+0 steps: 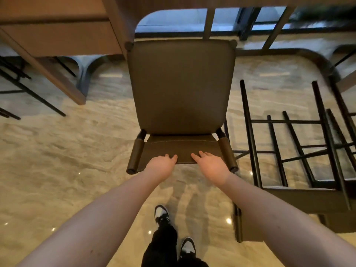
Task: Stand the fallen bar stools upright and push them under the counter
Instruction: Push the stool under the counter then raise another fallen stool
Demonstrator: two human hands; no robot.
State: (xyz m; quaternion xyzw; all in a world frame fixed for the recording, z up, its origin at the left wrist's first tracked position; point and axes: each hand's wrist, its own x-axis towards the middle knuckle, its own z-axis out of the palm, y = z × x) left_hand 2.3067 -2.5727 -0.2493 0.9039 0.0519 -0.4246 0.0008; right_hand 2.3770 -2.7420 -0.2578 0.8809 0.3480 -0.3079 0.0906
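The upright bar stool (181,87) fills the centre of the frame, a square seat padded in olive-brown with a low matching backrest (179,151) strung between two rolled posts, its far edge just under the wooden table (57,35) at the upper left. Both hands rest on the backrest's top edge, the left hand (160,164) and right hand (211,164) side by side with fingers (202,154) curled loosely over it. At the right of the frame a second stool (300,151) lies on its side on the glossy marbled floor (57,151), black legs and rungs pointing up the picture.
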